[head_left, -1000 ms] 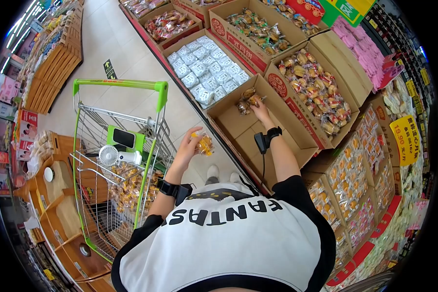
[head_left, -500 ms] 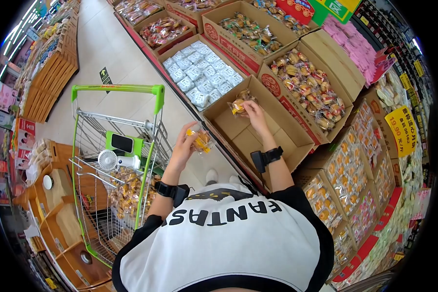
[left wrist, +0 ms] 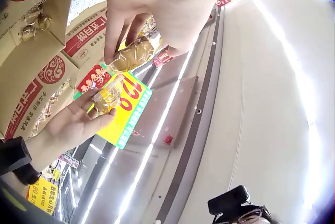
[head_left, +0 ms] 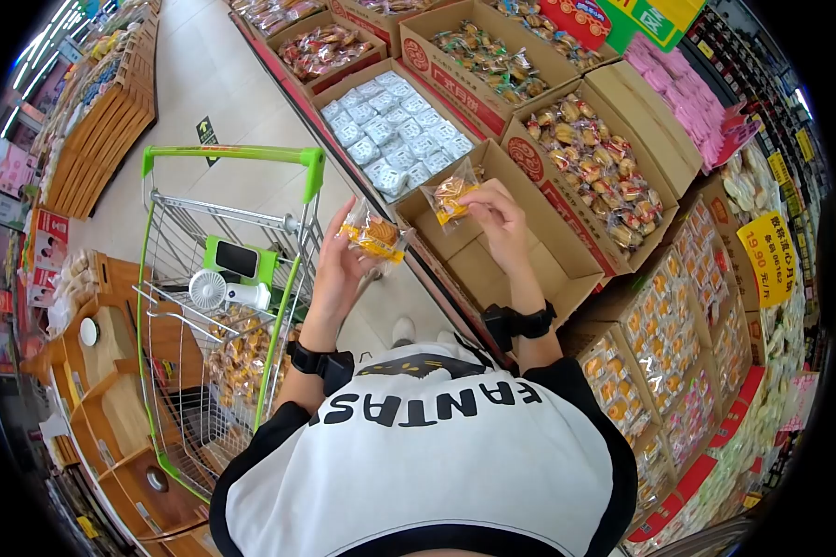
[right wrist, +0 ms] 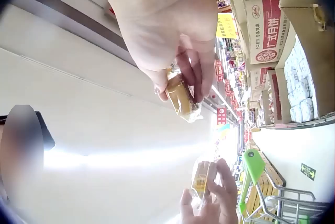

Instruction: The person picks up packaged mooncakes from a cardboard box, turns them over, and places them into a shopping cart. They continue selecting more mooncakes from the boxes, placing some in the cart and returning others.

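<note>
My left hand (head_left: 337, 269) holds a wrapped mooncake (head_left: 376, 235) in clear and yellow film, over the aisle beside the cardboard box. Fingers and thumb grip its sides in the left wrist view, where the mooncake (left wrist: 133, 54) shows edge-on. My right hand (head_left: 503, 227) pinches a second wrapped mooncake (head_left: 452, 197) above the near cardboard box (head_left: 539, 255). In the right wrist view, thumb and fingers lie on either side of this mooncake (right wrist: 179, 96). The two mooncakes are apart, at about the same height. Another wrapped piece (left wrist: 35, 24) lies in a box.
A green-handled shopping cart (head_left: 311, 172) stands at left, with a white handheld fan (head_left: 207, 289), a phone (head_left: 237, 259) and bagged mooncakes (head_left: 241, 362). Boxes of white packets (head_left: 398, 130) and wrapped mooncakes (head_left: 590, 167) border the near box. Packaged pastries (head_left: 664, 339) fill the display at right.
My right hand has come up from the box's far corner with a mooncake, toward me. My left hand has risen slightly with its mooncake and turned its face upward.
</note>
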`<state>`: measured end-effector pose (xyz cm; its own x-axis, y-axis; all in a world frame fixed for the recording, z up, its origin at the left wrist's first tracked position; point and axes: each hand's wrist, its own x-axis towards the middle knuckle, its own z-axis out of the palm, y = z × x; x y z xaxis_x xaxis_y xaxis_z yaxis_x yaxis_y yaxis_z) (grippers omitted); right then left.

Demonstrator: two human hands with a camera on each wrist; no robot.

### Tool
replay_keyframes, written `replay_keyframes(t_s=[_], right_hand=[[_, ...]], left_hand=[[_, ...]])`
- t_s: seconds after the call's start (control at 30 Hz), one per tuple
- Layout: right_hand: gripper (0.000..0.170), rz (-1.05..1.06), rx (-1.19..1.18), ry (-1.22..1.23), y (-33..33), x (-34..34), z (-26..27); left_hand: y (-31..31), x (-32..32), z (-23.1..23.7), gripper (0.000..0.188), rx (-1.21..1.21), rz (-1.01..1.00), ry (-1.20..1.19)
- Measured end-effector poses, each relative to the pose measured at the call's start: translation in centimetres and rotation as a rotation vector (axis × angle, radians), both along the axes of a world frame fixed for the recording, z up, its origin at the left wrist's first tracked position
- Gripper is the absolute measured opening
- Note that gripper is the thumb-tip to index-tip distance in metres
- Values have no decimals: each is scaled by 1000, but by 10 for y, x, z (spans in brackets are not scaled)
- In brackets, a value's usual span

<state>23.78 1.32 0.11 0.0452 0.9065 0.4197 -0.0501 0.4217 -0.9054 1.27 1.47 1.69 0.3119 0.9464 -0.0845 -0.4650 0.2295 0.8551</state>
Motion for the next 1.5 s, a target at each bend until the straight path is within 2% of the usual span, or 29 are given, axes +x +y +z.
replay_keyframes(t_s=[0.07,0.27,0.4,0.47,0.57,1.0,1.1,1.23,1.5], right_hand=[[10,-73,59,8,-3,-3,6],[14,-121,65,-3,-9,-8,12],[22,-100,23,58,-13,-13,16],[30,-86,-28,185,-16,-18,20],[33,-43,-44,113,-18,-16,22],[23,36,-39,215,-20,-28,16],[23,85,7,212,-20,-34,14],[27,211,-70,312,-20,-55,3],[33,219,-94,-53,-25,-84,5]], left_hand=[[-1,-1,1,54,38,-4,-26],[-3,-4,0,57,59,-9,-36],[-4,-5,-2,56,61,-7,-37],[-5,-6,-1,55,49,3,-28],[-6,-7,1,54,45,7,-32],[-10,-12,-1,52,48,46,-32],[-11,-12,0,51,42,46,-44],[-13,-9,2,49,25,67,-66],[-15,-9,-6,52,126,123,-210]])
